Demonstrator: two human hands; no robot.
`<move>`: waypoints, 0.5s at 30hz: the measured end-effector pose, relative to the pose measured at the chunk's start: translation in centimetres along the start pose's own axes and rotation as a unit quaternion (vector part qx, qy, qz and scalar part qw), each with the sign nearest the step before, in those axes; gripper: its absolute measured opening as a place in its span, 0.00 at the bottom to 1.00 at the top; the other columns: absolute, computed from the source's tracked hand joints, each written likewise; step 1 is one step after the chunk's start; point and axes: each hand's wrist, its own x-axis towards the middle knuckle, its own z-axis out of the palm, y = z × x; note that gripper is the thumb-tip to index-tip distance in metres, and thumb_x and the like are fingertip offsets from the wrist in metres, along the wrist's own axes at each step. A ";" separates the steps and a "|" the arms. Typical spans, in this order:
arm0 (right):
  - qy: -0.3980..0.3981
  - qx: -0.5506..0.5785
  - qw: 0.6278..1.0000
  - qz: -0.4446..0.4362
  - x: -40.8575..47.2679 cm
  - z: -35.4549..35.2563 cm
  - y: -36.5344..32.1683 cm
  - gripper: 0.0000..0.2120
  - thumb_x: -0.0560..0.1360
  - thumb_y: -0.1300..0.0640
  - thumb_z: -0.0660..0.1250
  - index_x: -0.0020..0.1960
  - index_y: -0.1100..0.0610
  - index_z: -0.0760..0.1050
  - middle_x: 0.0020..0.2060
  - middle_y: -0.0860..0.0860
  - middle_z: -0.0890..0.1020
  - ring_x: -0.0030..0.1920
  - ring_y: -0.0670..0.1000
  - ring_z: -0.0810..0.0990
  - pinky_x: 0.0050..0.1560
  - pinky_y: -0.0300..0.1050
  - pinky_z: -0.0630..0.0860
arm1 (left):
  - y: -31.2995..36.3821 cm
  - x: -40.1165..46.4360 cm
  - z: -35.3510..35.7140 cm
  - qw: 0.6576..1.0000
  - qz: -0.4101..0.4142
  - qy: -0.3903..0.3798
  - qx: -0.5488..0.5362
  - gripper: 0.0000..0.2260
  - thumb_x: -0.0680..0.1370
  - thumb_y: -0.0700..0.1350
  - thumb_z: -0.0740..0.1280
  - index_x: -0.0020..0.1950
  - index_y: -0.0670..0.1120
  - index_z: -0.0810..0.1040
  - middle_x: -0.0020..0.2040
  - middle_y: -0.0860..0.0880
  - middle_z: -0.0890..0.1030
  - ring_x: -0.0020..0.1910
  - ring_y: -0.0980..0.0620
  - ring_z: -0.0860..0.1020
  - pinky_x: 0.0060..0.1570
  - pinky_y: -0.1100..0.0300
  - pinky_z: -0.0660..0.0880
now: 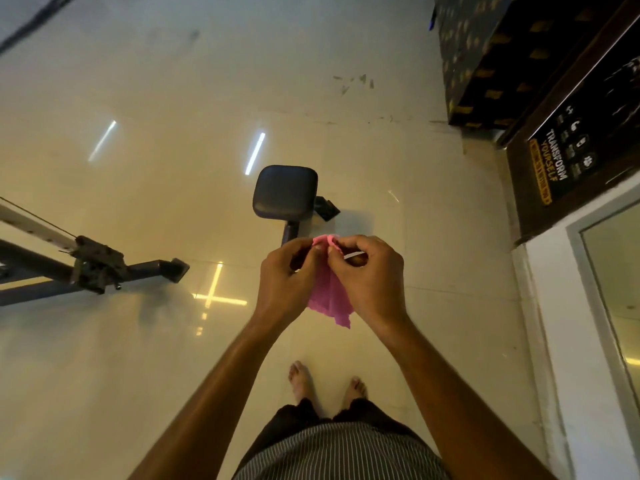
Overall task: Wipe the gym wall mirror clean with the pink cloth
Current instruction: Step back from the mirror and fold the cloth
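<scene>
Overhead view: a person stood barefoot on a glossy tiled floor.
Left hand: fingers curled, pinching the top edge of the pink cloth.
Right hand: likewise pinching that edge, beside the left.
Cloth position: it hung down between both hands, above the floor.
Beyond the hands: a black padded seat.
Far right: a framed mirror edge.

Glossy cream tile floor, ceiling-light streaks reflected. Black padded seat at centre. Dark metal machine frame at 9 o'clock. Dark poster at 2 o'clock.
</scene>
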 end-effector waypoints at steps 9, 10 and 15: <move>-0.133 0.156 0.979 0.020 0.9 -0.3 -1.0 0.09 0.87 0.54 0.68 0.61 0.49 0.87 0.52 0.44 0.90 0.52 0.50 0.90 0.59 0.58 0.88 | 0.8 -0.2 -2.9 0.979 -0.071 -0.018 -0.188 0.12 0.87 0.52 0.67 0.58 0.47 0.87 0.51 0.50 0.88 0.54 0.47 0.86 0.54 0.52 0.85; -0.117 0.182 0.976 0.024 1.3 -0.4 -1.3 0.09 0.87 0.57 0.68 0.59 0.49 0.87 0.49 0.45 0.91 0.50 0.51 0.90 0.56 0.56 0.89 | 0.5 0.3 -3.6 0.974 -0.089 -0.020 -0.207 0.12 0.87 0.51 0.67 0.59 0.46 0.87 0.51 0.48 0.88 0.54 0.44 0.85 0.52 0.49 0.84; -0.091 0.209 0.969 0.100 4.4 1.2 -1.9 0.19 0.81 0.45 0.76 0.69 0.46 0.77 0.60 0.40 0.83 0.62 0.47 0.83 0.56 0.42 0.82 | -0.4 3.6 -7.5 0.940 -0.144 -0.076 -0.300 0.15 0.88 0.50 0.65 0.65 0.41 0.84 0.51 0.44 0.79 0.50 0.45 0.78 0.44 0.53 0.76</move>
